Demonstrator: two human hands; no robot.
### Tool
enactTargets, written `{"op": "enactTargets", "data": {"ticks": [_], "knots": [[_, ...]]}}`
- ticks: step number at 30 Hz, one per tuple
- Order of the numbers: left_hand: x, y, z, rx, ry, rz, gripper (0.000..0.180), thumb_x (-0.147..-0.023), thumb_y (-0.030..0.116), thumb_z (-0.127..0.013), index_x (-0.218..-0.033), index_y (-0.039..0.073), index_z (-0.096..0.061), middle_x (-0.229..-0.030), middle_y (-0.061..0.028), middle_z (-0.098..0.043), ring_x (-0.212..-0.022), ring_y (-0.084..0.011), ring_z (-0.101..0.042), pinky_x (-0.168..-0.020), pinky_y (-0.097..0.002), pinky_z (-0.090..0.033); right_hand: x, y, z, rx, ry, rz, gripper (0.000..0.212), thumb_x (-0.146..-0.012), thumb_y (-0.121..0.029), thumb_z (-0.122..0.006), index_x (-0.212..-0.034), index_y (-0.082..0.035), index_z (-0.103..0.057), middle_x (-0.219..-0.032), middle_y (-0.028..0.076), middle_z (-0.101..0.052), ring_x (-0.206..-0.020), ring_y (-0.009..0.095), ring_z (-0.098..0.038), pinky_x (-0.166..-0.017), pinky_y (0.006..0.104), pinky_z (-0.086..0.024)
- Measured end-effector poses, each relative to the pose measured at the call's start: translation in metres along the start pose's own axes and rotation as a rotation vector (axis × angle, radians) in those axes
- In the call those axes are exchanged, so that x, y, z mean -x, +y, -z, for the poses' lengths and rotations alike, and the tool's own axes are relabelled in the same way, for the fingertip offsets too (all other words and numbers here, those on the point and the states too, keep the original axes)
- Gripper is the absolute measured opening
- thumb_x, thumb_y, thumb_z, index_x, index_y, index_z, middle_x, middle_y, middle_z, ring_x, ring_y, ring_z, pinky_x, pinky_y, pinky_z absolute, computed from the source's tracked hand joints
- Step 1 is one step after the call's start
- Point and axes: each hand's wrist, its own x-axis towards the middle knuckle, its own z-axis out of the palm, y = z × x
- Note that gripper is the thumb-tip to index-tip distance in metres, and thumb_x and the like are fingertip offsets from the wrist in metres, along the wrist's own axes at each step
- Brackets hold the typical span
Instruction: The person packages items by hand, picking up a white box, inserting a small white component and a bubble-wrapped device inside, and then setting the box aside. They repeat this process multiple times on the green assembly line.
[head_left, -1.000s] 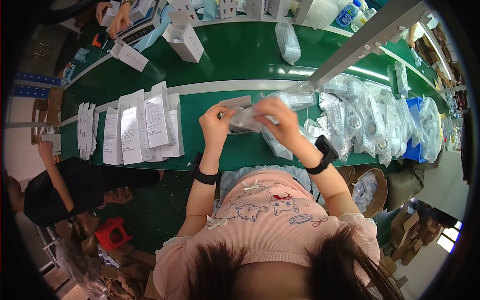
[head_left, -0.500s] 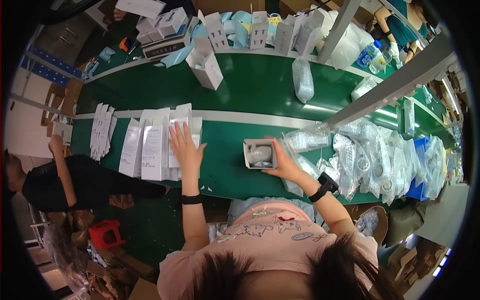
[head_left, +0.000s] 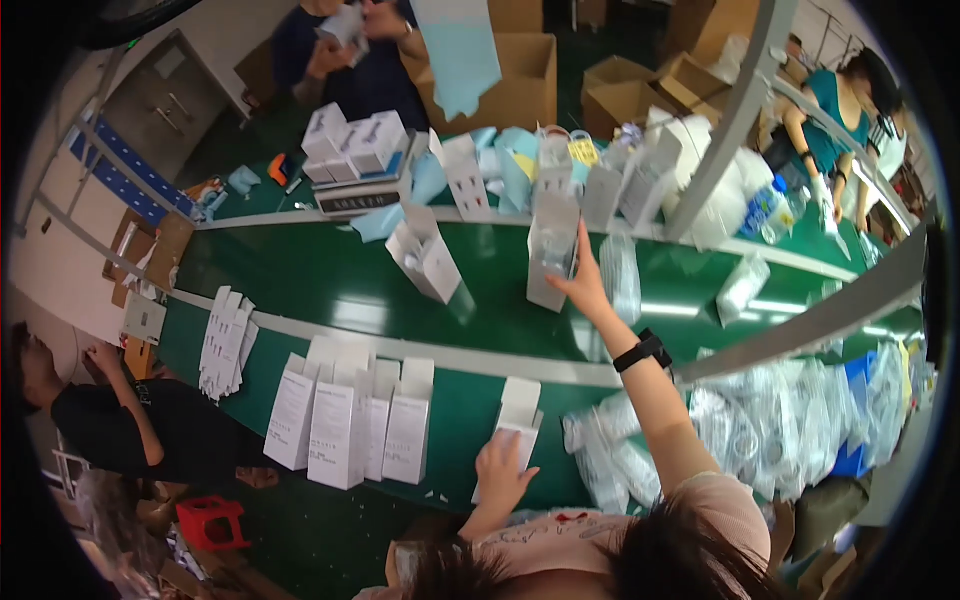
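Observation:
My right hand (head_left: 583,278) reaches out over the far green surface and grips the side of a tall white open-topped carton (head_left: 552,250), which has something clear-wrapped inside. Close to my body, my left hand (head_left: 503,478) is closed on another white carton (head_left: 519,408), its top flap raised. To the left of that hand stands a row of upright white cartons (head_left: 337,435) with open flaps. Another open carton (head_left: 424,255) with a wrapped item stands on the far surface, left of my right hand.
Bubble-wrapped items (head_left: 745,430) lie heaped at the right, and a wrapped pack (head_left: 621,280) lies just beyond my right hand. Flattened cartons (head_left: 226,345) are stacked at the left. A grey slanting post (head_left: 800,330) crosses the right side. Other people work across the bench and at the left.
My right hand has carried the filled carton from the near table to the far surface. The left hand has moved right, away from the row, and now has a carton. The view has shifted.

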Motion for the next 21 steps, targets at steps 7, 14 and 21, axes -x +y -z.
{"op": "enactTargets", "data": {"ticks": [7, 14, 21], "knots": [[-0.038, -0.061, -0.029, 0.217, -0.138, 0.238, 0.084, -0.061, 0.018, -0.073, -0.13, 0.007, -0.026, -0.131, -0.02, -0.027, -0.123, -0.0324, -0.025, -0.099, -0.0463, -0.023, 0.013, 0.039, 0.042, 0.713, -0.197, 0.235, 0.106, -0.057, -0.026, -0.075, -0.138, -0.015, -0.006, -0.128, 0.024, -0.032, -0.118, 0.04, -0.033, -0.092, 0.0456, -0.034], [-0.052, -0.036, 0.001, 0.954, 0.035, -0.012, 0.103, -0.052, 0.003, -0.076, -0.134, 0.008, -0.014, -0.127, -0.0152, -0.033, -0.118, -0.0256, -0.035, -0.097, -0.038, -0.03, -0.013, 0.116, 0.059, 0.775, 0.106, -0.699, 0.09, -0.063, -0.03, -0.069, -0.135, -0.019, -0.015, -0.113, 0.028, -0.04, -0.103, 0.042, -0.045, -0.083, 0.0467, -0.042], [-0.066, 0.015, 0.042, 0.589, 0.271, -0.214, 0.073, -0.049, 0.003, -0.074, -0.114, 0.007, -0.039, -0.118, -0.0195, -0.038, -0.109, -0.0343, -0.042, -0.09, -0.0365, -0.036, 0.031, 0.031, 0.074, 0.506, 0.181, -0.323, 0.094, -0.063, -0.015, -0.066, -0.136, -0.016, -0.007, -0.116, 0.029, -0.036, -0.105, 0.04, -0.045, -0.089, 0.0398, -0.039]]}}
